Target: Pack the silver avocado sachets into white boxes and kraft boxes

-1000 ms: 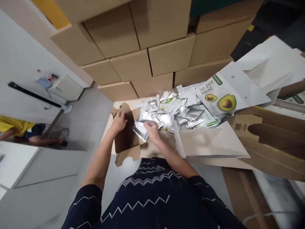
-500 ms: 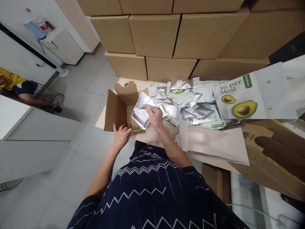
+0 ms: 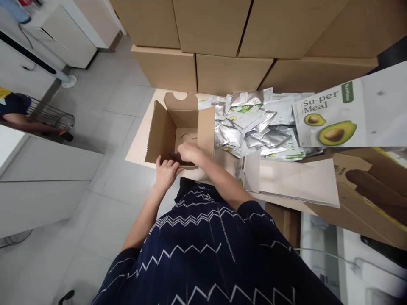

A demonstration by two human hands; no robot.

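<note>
An open cardboard box (image 3: 159,131) stands on the light tabletop, its flaps raised. My left hand (image 3: 167,173) grips the near edge of this box, fingers hooked over the rim. Inside, close to the near wall, my right hand (image 3: 190,153) is closed and points down; its fingertips and whatever they hold are hidden. Right of the box lies a heap of silver foil pouches (image 3: 230,135), mixed with white packets bearing avocado pictures.
Large cardboard cartons (image 3: 222,29) are stacked behind the table. A printed white "Su-per Meal" carton (image 3: 329,116) stands at right, above an open brown carton (image 3: 375,203). A white folded sheet (image 3: 299,180) lies in front. Another person's arm (image 3: 28,123) shows far left.
My right hand has moved left and down into the box, taking the silver pouch out of sight. The box has turned slightly; my left hand stays at its edge. The view has shifted.
</note>
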